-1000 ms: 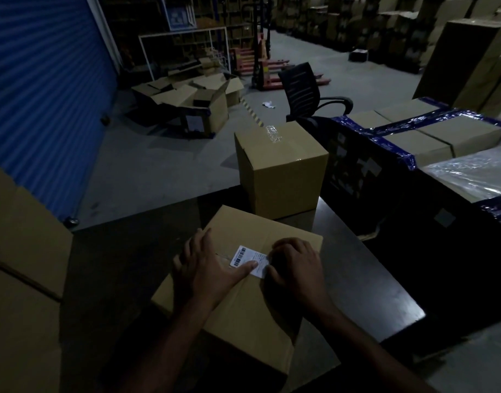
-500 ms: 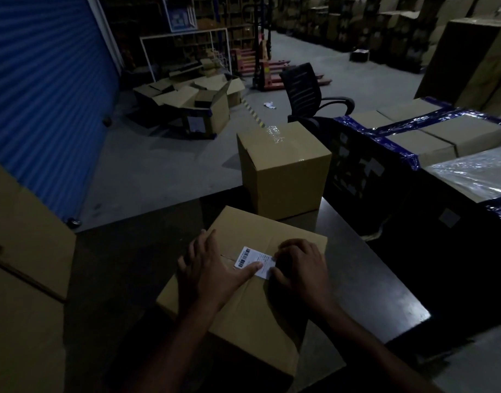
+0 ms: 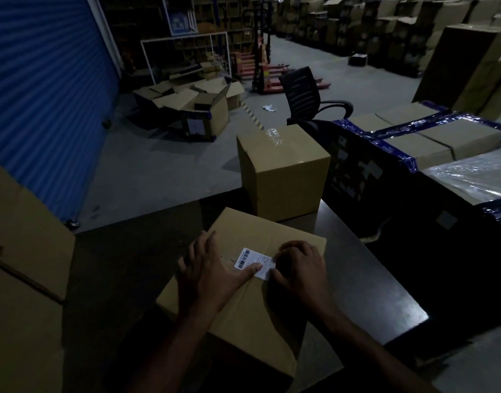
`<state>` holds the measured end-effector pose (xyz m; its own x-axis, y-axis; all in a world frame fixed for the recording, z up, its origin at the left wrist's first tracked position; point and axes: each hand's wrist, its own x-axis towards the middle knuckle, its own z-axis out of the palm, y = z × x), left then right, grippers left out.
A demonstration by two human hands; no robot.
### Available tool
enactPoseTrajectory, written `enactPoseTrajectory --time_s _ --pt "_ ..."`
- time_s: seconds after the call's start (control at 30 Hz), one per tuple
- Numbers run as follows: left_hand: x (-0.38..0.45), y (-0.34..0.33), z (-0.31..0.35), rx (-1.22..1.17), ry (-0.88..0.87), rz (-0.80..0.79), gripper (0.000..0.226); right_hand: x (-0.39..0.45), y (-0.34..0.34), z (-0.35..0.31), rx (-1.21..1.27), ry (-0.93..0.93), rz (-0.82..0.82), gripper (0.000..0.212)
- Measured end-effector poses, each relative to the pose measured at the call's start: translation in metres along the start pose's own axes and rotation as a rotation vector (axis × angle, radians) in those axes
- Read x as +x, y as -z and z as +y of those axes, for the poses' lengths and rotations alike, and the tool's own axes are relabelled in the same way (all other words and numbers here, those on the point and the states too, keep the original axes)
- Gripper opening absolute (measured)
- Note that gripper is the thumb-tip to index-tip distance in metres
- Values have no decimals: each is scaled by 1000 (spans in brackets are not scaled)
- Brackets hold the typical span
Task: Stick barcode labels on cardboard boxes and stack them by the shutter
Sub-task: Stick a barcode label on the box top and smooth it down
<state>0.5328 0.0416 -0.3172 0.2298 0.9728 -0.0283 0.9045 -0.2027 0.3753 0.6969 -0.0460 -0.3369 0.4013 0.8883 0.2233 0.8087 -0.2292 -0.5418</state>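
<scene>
Barcode label (image 3: 254,262) lies on top of the near box (image 3: 243,293), w/ long axis running left-right betw. the two hands, slightly skewed to the box edges. Left hand (image 3: 212,275) is flat on the box lid left of the label, fingers spread, thumb pressing the label's near edge. Right hand (image 3: 299,268) sits at the label's right end, fingers curled down onto that end; whether it pinches or just presses, can't tell. Near box is on the bench (image 3: 365,285); second box (image 3: 283,171) stands just behind it. Shutter (image 3: 45,95) is well left of the near box, so the carry probably goes that way.
</scene>
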Motion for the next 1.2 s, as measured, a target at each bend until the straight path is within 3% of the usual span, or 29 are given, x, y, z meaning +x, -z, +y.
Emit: enactPoseTrajectory --time_s 1.2 --pt "-2 4 3 -2 -12 -8 124 -3 3 -12 -34 -62 48 24"
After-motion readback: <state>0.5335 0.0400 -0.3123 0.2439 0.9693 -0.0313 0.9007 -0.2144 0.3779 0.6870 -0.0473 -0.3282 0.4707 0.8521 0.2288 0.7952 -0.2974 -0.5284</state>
